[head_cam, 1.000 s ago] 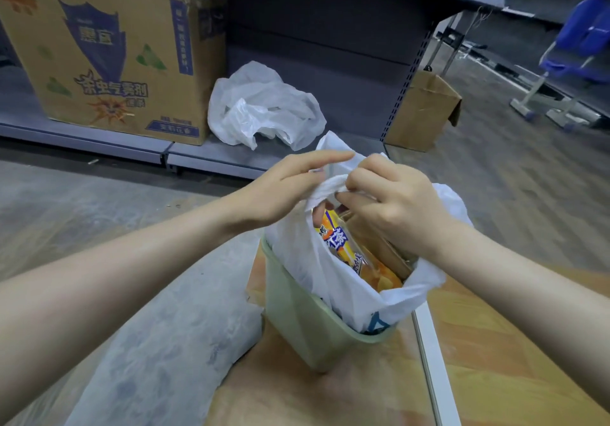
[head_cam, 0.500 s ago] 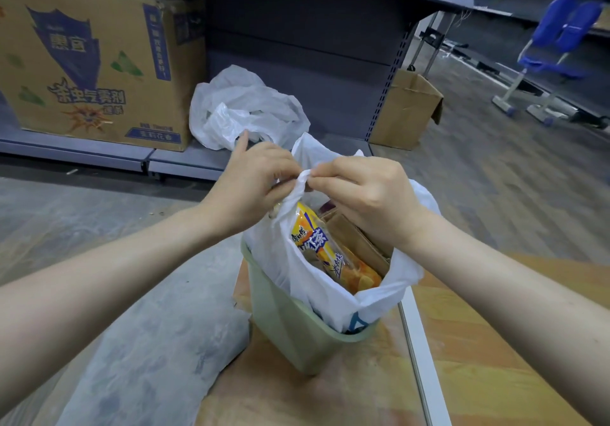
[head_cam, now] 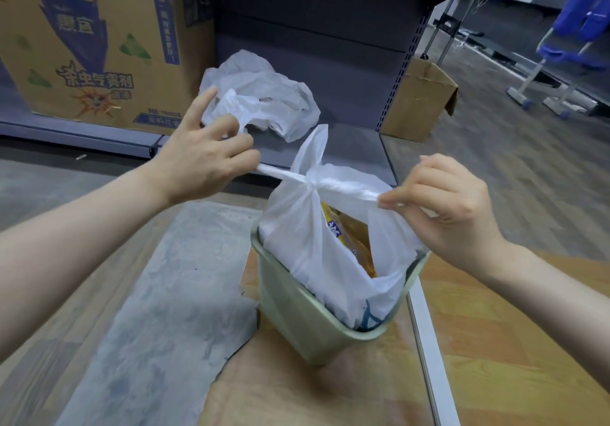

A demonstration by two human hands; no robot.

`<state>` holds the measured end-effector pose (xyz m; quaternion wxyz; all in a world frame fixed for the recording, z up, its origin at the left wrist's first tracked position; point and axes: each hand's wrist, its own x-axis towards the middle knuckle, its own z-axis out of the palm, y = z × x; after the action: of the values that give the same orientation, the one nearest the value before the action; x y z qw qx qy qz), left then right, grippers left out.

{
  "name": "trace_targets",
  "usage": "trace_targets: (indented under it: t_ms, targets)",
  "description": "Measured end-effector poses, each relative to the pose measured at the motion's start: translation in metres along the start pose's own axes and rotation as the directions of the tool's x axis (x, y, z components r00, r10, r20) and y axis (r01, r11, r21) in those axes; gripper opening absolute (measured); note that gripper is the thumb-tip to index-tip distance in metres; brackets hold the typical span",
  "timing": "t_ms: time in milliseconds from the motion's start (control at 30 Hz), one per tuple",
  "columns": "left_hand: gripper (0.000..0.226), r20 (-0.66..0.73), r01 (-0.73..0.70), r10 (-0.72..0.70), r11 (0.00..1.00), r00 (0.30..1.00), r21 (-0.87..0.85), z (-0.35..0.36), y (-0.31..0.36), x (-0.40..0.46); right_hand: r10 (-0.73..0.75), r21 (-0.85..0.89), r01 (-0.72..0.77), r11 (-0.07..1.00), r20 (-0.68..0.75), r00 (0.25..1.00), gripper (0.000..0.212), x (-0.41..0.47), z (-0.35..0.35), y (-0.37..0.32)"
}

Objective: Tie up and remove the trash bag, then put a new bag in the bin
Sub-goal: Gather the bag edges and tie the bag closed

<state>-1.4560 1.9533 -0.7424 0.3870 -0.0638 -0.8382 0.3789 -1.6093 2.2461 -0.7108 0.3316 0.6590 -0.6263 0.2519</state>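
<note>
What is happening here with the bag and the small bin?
A person is tying the white trash bag, which sits in the green bin on the floor. The left hand and the right hand each pinch one twisted handle and pull them apart, with a knot between them. A loose white bag lies on the shelf behind.

The trash bag (head_cam: 307,244) hides most of its contents; the large carton (head_cam: 99,45) is cut off at the frame's edge.

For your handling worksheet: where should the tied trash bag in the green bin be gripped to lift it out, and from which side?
Grip the trash bag at its knot, coming from above: the plastic gathers into one narrow neck there, and the bin walls block the sides.
</note>
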Motion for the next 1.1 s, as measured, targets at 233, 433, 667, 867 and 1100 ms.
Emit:
trace_targets:
  t_ms: [233, 433, 667, 867, 1100]
  targets:
    - [0.025, 0.049, -0.03, 0.031, 0.999, 0.998, -0.028, 0.024, 0.007, -0.024, 0.092, -0.03, -0.089, 0.996, 0.122, 0.988, 0.01, -0.033, -0.003, 0.009]
    - [0.022, 0.083, -0.045, 0.052, 0.996, 0.995, -0.078, 0.042, 0.015, -0.048, 0.14, 0.015, -0.147, 0.989, 0.221, 0.965, 0.019, -0.067, 0.003, 0.008]
    - [0.023, 0.076, -0.015, 0.029, 0.984, 0.997, -0.175, 0.057, 0.02, -0.069, 0.176, 0.126, -0.226, 0.966, 0.318, 0.931, 0.029, -0.089, 0.01, 0.003]
    - [0.023, 0.179, 0.158, -0.12, 0.963, 0.976, -0.219, 0.058, 0.031, -0.075, 0.268, 0.029, -0.289, 0.957, 0.291, 0.918, 0.023, -0.056, 0.002, 0.005]
    - [0.029, 0.272, 0.257, -0.162, 0.894, 0.949, -0.366, 0.043, 0.038, -0.051, 0.174, -0.056, -0.165, 0.985, 0.217, 0.961, 0.014, 0.004, -0.003, -0.002]
